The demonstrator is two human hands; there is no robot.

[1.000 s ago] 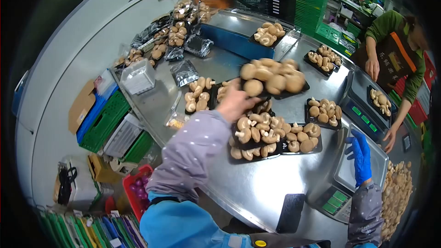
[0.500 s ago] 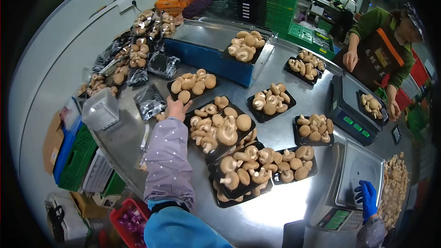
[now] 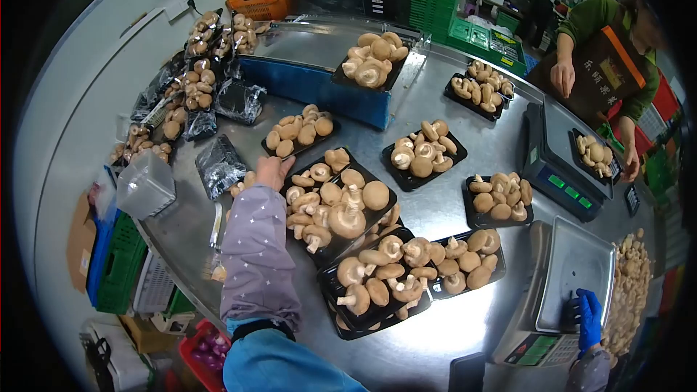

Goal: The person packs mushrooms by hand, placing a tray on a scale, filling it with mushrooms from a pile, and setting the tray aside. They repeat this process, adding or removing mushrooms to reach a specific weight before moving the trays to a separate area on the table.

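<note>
My left hand (image 3: pixel 271 172), bare beyond a grey patterned sleeve, reaches out by the near edge of a black tray of shiitake mushrooms (image 3: pixel 299 131); its visible fingers look apart and hold nothing that shows. Beside it on the left lie a few loose mushrooms (image 3: pixel 244 184). Just to its right, a heaped tray of shiitakes (image 3: pixel 341 207) rests on another filled tray. My right hand (image 3: pixel 589 316), in a blue glove, is over the near right part of a weighing scale's metal pan (image 3: pixel 573 265), fingers extended and nothing held.
More filled mushroom trays (image 3: pixel 423 151) stand across the steel table (image 3: pixel 428 210). Wrapped packs (image 3: pixel 200 87) pile up at the left beside a clear plastic box (image 3: pixel 147 185). Loose mushrooms (image 3: pixel 630 294) heap up at right. A co-worker (image 3: pixel 602 65) stands behind a second scale (image 3: pixel 563 167).
My left hand has shifted slightly, staying by the tray's near edge. My right hand remains over the scale pan. The view has shifted a little; a person's hand now shows at the top left.
</note>
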